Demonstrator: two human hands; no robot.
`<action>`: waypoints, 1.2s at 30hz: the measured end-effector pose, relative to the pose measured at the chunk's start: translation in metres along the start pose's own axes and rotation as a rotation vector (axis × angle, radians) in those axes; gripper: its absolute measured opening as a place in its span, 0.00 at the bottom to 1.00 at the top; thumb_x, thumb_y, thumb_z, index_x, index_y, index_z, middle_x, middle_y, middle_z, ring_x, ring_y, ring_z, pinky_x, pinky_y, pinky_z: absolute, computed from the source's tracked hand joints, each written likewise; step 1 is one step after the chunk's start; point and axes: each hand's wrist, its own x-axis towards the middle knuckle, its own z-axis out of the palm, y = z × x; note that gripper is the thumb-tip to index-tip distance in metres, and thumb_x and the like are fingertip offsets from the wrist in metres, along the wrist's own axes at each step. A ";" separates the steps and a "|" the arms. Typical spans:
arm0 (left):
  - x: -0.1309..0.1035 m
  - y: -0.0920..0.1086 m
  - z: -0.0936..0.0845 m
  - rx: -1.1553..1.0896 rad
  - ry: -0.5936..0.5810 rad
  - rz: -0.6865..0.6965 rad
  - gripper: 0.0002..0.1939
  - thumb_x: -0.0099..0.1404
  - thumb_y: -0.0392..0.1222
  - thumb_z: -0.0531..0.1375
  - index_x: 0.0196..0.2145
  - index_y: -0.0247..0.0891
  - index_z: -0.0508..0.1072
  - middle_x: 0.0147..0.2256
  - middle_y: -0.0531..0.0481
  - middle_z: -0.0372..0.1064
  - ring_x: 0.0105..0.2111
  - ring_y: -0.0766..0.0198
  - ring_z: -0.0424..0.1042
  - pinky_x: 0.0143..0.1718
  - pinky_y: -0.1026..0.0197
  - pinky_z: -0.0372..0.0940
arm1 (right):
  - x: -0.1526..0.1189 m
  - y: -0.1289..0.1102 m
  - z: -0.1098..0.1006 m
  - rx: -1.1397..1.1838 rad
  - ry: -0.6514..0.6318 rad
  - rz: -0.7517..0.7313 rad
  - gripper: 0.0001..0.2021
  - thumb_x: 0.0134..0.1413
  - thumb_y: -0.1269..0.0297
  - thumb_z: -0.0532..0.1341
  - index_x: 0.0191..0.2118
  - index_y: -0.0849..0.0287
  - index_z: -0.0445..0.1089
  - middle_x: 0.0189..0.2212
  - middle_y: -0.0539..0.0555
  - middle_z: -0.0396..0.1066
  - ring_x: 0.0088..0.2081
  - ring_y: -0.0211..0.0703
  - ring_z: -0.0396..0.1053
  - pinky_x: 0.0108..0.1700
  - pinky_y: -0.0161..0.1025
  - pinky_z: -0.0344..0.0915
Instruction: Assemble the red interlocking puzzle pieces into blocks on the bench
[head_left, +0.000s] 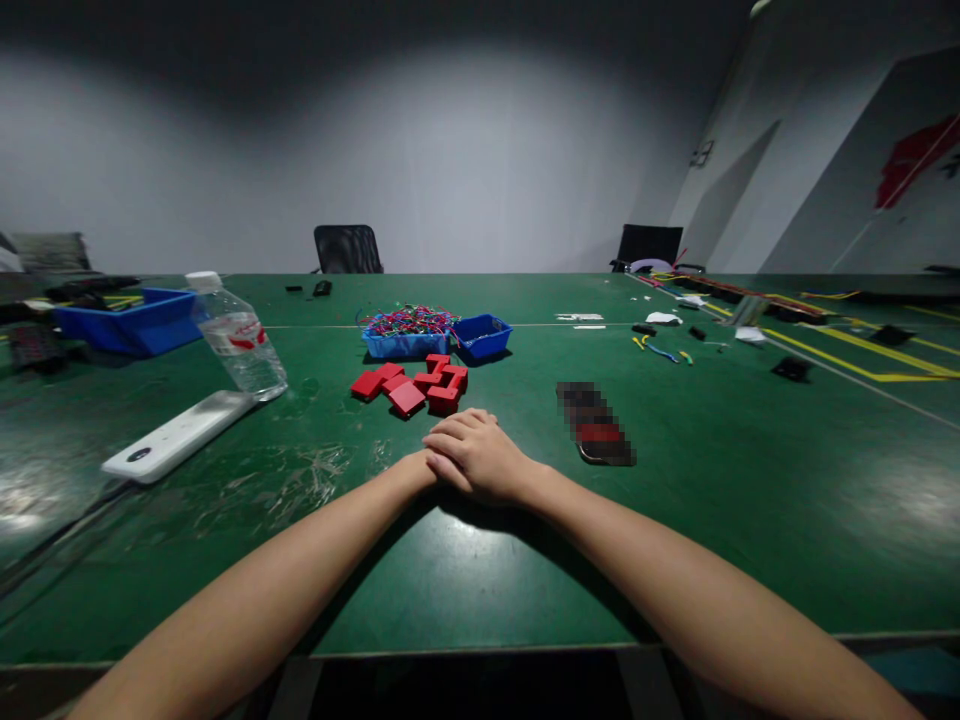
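My right hand [480, 455] lies on top of my left hand [429, 468], both resting on the green table [675, 520] in front of me. Right fingers curled narrow over the left, holding nothing but my own hand. Left hand mostly covered, so I cannot tell how its fingers are set.

Nearest things: a cluster of red blocks [412, 385], just beyond my knuckles, not touching them. Some blocks flat, some stacked on each other. Behind them a blue tray of coloured wires [406, 330], heaped full, and just beside it on the right a smaller blue bin [482, 335].

To the right of my hands, a dark flat object [596, 425], blurred out, cannot tell what it is. To the left, a white device [178, 436] lying flat, and a clear plastic water bottle [238, 340] tilted, its base at the device's far end. Far left, a large blue bin [135, 320]. Two black chairs [348, 249] at the far side. Loose wire bits [664, 350] scattered far right.
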 end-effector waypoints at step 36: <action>0.024 0.001 -0.016 0.504 -0.343 0.048 0.17 0.68 0.45 0.58 0.52 0.37 0.68 0.51 0.43 0.67 0.47 0.58 0.70 0.47 0.49 0.69 | 0.000 0.000 0.001 -0.015 0.067 -0.045 0.17 0.65 0.56 0.51 0.47 0.59 0.72 0.50 0.60 0.72 0.53 0.51 0.63 0.56 0.50 0.55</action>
